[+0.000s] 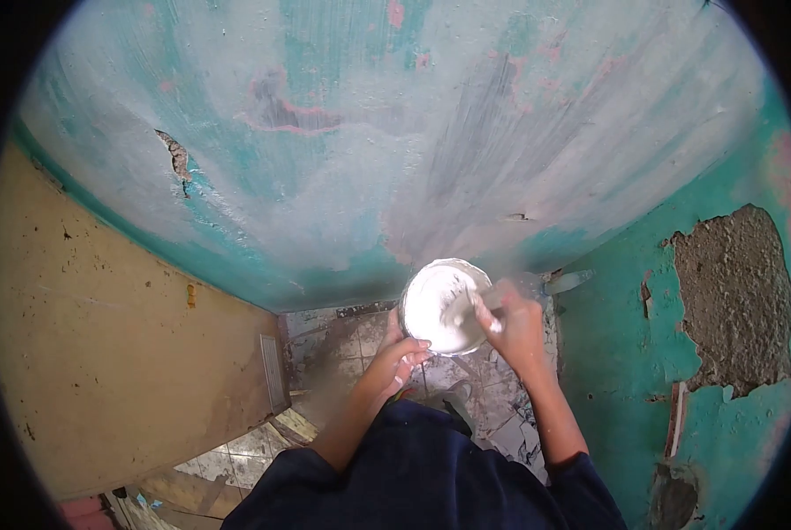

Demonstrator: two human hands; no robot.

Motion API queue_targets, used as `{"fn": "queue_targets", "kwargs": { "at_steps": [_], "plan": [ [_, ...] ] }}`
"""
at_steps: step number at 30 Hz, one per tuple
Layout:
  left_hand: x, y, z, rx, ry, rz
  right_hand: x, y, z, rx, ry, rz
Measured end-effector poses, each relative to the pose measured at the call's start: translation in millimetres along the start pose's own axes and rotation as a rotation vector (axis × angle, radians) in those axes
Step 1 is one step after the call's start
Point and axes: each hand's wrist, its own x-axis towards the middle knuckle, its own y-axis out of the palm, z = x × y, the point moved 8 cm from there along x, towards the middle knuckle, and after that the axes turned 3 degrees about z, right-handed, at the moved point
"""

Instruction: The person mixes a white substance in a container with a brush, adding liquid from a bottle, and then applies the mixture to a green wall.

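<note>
A round tub [405,300] of smooth white paste [437,296] is held in front of my body, its open top facing me. My left hand [393,360] is closed on the tub's lower left rim, thumb on top and fingers along the outside. White smears mark its skin. On the tub's right side, my right hand [517,329] is closed around a pale flat tool [459,311], whose end reaches into the paste. Blur and the fingers hide the tool's exact kind. White paste also sticks to the right thumb and fingers.
A patchy turquoise and whitish wall [342,177] rises ahead. Bare rough plaster [738,300] shows in the right wall [616,327]. A tan panel [130,327] stands at left. Stained floor tiles [342,340] lie below, with wooden boards [183,490] at lower left.
</note>
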Motion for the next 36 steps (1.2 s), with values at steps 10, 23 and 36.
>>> {"fn": "queue_targets", "kwargs": {
  "at_steps": [10,23,36],
  "plan": [
    [0.3,2.6,-4.1,0.011,-0.066,0.016,19.4,15.7,6.4,0.1,-0.028,-0.1],
    [20.9,20.3,11.0,-0.016,0.01,0.023,22.0,-3.9,-12.7,0.108,-0.028,-0.088],
    [38.7,27.2,22.0,-0.056,0.05,-0.005,25.7,-14.4,-25.6,0.066,-0.094,0.005]
  ]
}}
